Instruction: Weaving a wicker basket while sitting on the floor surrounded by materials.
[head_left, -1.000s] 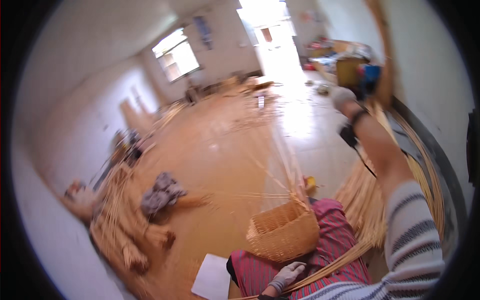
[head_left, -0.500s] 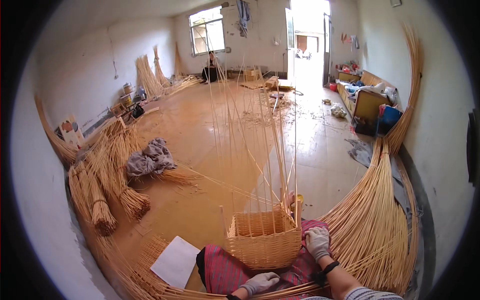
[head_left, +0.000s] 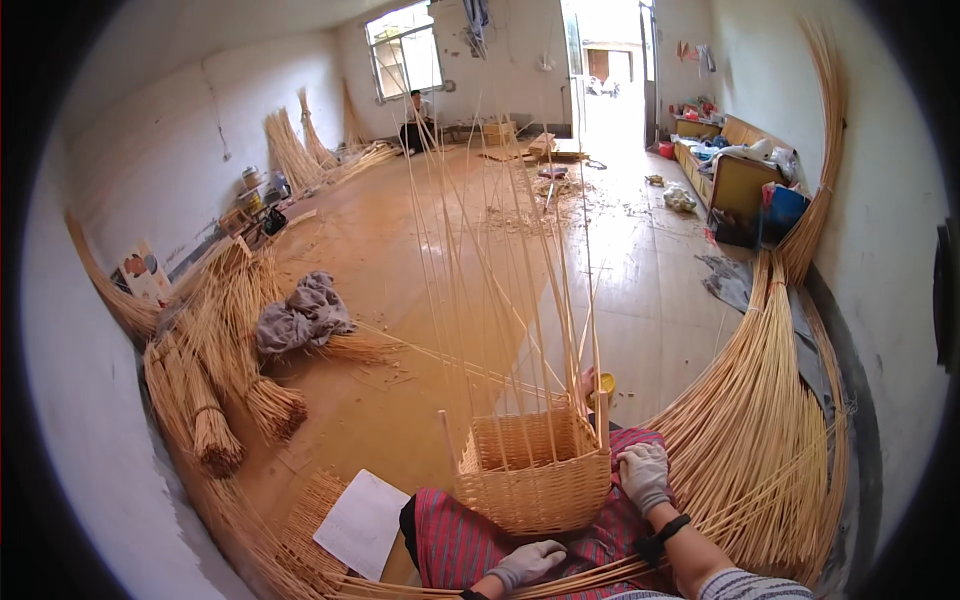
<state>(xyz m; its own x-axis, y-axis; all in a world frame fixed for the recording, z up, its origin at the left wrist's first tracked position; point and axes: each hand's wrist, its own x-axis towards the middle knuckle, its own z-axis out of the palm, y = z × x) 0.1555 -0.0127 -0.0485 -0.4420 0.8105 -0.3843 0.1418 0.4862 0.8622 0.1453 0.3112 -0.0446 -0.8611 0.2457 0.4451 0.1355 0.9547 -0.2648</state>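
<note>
A woven wicker basket [head_left: 535, 497] with tall upright stakes [head_left: 520, 300] rests on my lap, over a red and grey striped cloth [head_left: 455, 540]. My left hand [head_left: 530, 563], in a pale glove, lies on the cloth just below the basket's near side, its fingers extended and holding nothing. To the right of the basket, my gloved right hand [head_left: 643, 474] rests on the cloth over my knee, fingers laid along it and apart from the weaving. Several long wicker rods [head_left: 600, 575] cross my lap in front of the left wrist.
A large fan of loose rods [head_left: 750, 420] spreads at my right. Tied bundles [head_left: 205, 430] and a grey crumpled cloth [head_left: 305, 313] lie on the left. A white sheet [head_left: 362, 522] is near my left knee. Another person [head_left: 416, 122] sits far off under the window.
The whole view has shifted a little, so the basket and both hands appear slightly further right. Both hands keep their places on the cloth.
</note>
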